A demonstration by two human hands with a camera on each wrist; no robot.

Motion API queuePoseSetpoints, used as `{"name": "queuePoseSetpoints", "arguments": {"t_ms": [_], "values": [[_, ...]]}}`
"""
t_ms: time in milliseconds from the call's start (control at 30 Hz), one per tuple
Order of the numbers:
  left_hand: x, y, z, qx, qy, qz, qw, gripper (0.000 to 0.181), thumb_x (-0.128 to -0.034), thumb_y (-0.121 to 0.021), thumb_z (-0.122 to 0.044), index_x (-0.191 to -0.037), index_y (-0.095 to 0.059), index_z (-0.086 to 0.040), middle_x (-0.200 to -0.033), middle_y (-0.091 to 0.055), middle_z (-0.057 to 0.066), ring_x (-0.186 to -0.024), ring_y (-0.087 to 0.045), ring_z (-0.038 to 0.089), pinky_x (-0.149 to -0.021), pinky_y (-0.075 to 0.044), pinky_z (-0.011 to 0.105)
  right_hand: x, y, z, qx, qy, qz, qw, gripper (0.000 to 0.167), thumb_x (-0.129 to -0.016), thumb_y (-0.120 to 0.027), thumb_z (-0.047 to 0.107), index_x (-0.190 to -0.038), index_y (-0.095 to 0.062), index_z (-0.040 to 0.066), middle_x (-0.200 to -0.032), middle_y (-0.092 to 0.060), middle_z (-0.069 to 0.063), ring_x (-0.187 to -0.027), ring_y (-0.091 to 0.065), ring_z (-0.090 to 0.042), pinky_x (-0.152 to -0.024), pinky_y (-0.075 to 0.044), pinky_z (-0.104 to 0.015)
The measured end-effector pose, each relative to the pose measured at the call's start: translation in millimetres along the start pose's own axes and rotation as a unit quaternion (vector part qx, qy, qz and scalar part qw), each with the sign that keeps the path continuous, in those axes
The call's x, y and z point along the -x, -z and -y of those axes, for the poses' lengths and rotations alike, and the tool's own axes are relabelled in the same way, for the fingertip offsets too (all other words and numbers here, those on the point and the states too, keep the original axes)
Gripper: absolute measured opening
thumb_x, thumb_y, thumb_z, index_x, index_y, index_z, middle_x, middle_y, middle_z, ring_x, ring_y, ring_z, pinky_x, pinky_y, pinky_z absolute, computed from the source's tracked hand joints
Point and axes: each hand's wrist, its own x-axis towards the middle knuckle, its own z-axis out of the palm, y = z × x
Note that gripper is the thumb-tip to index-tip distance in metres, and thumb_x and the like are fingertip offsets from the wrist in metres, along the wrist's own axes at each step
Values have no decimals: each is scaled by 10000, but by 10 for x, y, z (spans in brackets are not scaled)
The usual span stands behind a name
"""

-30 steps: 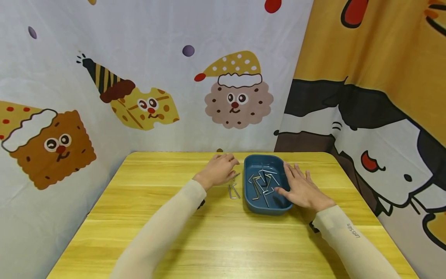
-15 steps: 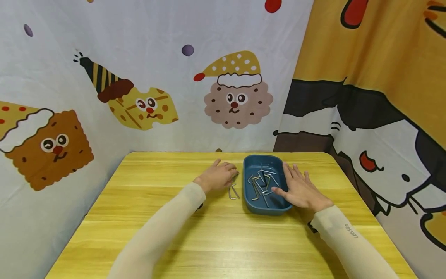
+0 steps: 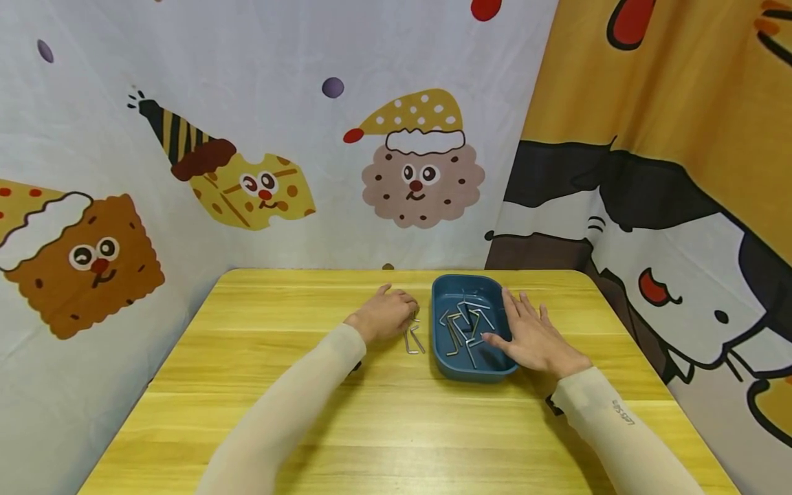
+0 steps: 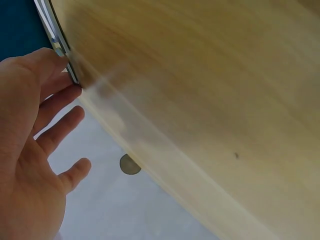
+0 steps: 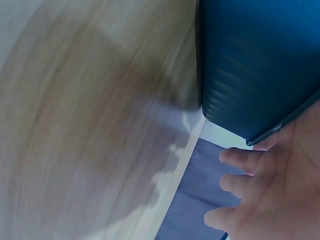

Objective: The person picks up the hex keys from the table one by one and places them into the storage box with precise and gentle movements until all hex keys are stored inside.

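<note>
My left hand [image 3: 385, 316] is low over the table, left of a blue plastic bin [image 3: 476, 375]. Its thumb and forefinger pinch an L-shaped metal hex key [image 4: 73, 75], seen in the left wrist view; most of that key is hidden by the fingers in the head view. Just nearer than the hand lie loose hex keys [image 3: 412, 353] on the wood. Inside the bin, several silver and brass-toned hex keys [image 3: 473, 354] are jumbled together. My right hand [image 3: 540, 342] rests along the bin's right rim, fingers extended and thumb reaching over the inside.
The bin stands on a yellow wood-grain table [image 3: 371, 426], near its far edge. Printed cloth [image 3: 278, 69] hangs behind the table, and a cartoon-patterned curtain [image 3: 668, 172] hangs on the right.
My left hand has come down onto a hex key by the bin and drawn back slightly to the left with its fingers closed on it. The right hand stays at the bin.
</note>
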Motion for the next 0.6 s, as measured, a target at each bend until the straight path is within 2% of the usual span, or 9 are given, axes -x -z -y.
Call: {"name": "queuePoseSetpoints", "arguments": {"t_ms": [200,367,600], "values": [[9,1,2,139,230,-89,9996,287,-1181,-722,-358,-1417,-814,-223,-1557,-774,-34,-1524,-676,232,-1419,-399,633,-8,-7,-7,-32,34,-44,10000,1192,-1123,-571,768,-1860,-52,-12,-1929,-160,-311,-1789,-120,-611,-1387,-63,-890],[-19,12,-50,106,426,-265,9987,230,-1152,-764,-425,-1273,-868,-259,-1397,-842,-68,-1404,-724,215,-1402,-425,601,-2,-1,-13,-25,36,-73,10000,1189,-1123,-581,759,-1860,-57,-13,-1928,-165,-313,-1787,-129,-612,-1386,-69,-891],[-44,-13,-113,-85,637,-412,9971,201,-1138,-786,-425,-1227,-882,-273,-1302,-858,-81,-1317,-742,212,-1375,-455,567,-14,-16,-11,51,42,-90,9999,1186,-1124,-570,766,-1859,-66,-15,-1907,-201,-348,-1787,-137,-611,-1389,-90,-888]]}}
